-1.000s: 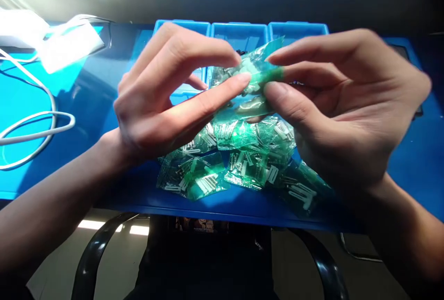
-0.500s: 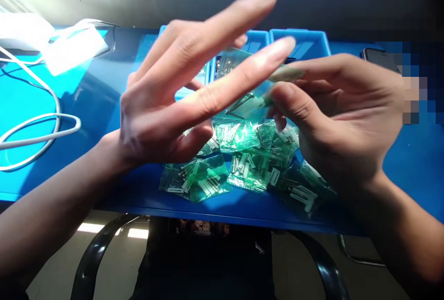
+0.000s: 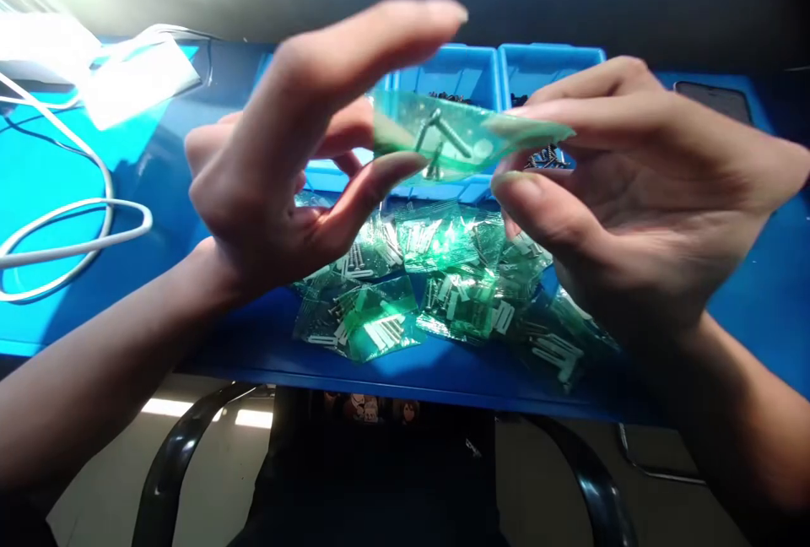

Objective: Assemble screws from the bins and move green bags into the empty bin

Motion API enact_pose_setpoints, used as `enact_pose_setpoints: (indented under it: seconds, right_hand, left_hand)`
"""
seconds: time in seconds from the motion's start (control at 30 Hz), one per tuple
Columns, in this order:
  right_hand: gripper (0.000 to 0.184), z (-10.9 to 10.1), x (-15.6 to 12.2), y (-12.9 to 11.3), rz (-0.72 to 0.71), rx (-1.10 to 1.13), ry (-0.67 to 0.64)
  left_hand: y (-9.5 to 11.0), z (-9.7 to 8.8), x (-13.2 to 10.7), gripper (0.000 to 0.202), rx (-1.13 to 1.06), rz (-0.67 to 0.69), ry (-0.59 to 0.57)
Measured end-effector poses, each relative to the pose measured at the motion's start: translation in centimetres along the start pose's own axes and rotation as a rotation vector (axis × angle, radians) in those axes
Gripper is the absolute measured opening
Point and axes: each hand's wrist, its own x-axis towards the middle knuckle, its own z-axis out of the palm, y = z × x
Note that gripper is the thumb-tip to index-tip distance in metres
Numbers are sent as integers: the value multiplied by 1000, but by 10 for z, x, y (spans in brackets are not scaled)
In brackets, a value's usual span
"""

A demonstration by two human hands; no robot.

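Both hands hold one small green bag (image 3: 452, 140) of screws up above the bench's front edge. The left hand (image 3: 297, 159) pinches one end, the right hand (image 3: 620, 192) the other. More bags (image 3: 436, 285) lie below.

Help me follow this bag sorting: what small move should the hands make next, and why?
Probably pull the bag's mouth apart. Both hands, left hand and right hand, pinch opposite ends of one green bag with screws inside, held above the blue bins; the pile of bags lies below.
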Motion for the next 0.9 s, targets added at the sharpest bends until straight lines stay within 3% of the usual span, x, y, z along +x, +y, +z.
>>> enact_pose_setpoints:
  seconds: [0.1, 0.2, 0.3, 0.4, 0.47, 0.53, 0.63, 0.73, 0.8, 0.9]
  right_hand:
    - [12, -1, 2, 0, 48, -32, -18]
    - [8, 1, 4, 4, 20, 65, 20]
    - [2, 4, 6, 9, -11, 116, 58]
    - [9, 3, 8, 10, 8, 163, 35]
    - [19, 1, 9, 9, 5, 195, 1]
    - [23, 0, 9, 10, 32, 205, -35]
    - [22, -2, 10, 12, 103, 240, -71]
    - [16, -3, 10, 11, 131, 257, -47]
    - [13, -3, 11, 8, 166, 246, -23]
    - [12, -2, 10, 4, 184, 231, -32]
  left_hand:
    - [1, 3, -1, 47, 5, 66, 2]
    - [-4, 9, 0, 43, -49, 204, 77]
    - [-10, 8, 3, 46, -53, 227, 2]
    - [-10, 3, 7, 45, 51, 212, -47]
    - [-9, 2, 8, 34, 74, 305, 20]
    - [-10, 4, 9, 23, 86, 308, 81]
    - [-17, 6, 11, 22, 59, -62, 102]
    - [-34, 6, 16, 41, -29, -401, 105]
    - [-47, 5, 18, 46, -21, -480, 12]
    - [-61, 6, 16, 35, 1, -521, -163]
